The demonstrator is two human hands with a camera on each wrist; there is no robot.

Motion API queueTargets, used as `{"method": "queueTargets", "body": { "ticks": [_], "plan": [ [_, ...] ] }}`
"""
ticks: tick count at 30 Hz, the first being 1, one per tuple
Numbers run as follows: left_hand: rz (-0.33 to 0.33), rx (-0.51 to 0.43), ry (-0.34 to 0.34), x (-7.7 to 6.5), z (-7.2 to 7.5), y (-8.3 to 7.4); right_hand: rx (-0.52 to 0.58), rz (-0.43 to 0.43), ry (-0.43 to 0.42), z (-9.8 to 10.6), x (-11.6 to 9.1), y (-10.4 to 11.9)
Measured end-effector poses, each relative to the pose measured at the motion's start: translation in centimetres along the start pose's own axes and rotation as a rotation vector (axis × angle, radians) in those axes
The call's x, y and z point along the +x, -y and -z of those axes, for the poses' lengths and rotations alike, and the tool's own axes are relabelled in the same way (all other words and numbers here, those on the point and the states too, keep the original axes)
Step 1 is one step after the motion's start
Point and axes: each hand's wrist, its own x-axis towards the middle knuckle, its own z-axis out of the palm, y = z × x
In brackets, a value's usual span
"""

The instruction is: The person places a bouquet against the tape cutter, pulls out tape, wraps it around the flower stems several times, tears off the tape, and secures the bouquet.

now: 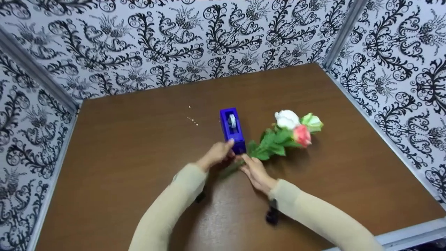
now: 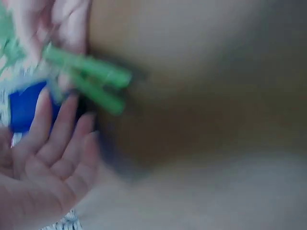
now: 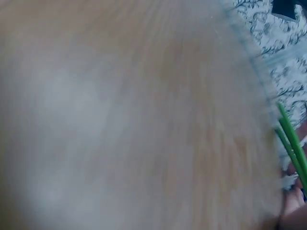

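A blue tape dispenser with a roll of clear tape stands mid-table. My left hand is at its near end, thumb against the casing. In the left wrist view the fingers of this hand are loosely extended, overlapping the blue casing. My right hand grips the green stems of artificial flowers just beside the dispenser, and the cut stem ends stick out past the fingers. White, pink and pale green blooms with leaves extend to the right.
Small pale bits lie on the brown table left of the dispenser. Patterned walls enclose the back and sides. Dark wrist cameras hang below the sleeves. The right wrist view is mostly blurred tabletop, with green stems at its right edge.
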Motion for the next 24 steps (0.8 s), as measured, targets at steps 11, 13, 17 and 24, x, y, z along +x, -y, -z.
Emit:
{"method": "queueTargets", "body": {
  "ticks": [11,13,17,24],
  "plan": [
    [-0.16,-0.358,0.464,-5.0,-1.5,-2.4,-0.218,0.189,0.307,1.8,-3.3,5.6],
    [-0.201,-0.399,0.468,-5.5,-1.4,-2.9,-0.257,0.24,0.363,1.8,-3.4,6.3],
    [-0.348,-0.421,0.456,-6.4,-1.3,-3.4,-0.056,0.229,0.592,2.1,-2.8,6.3],
    [-0.521,-0.176,0.285,-6.9,-1.6,-4.6,0.188,0.076,0.631,-0.9,-5.3,8.1]
  ]
}}
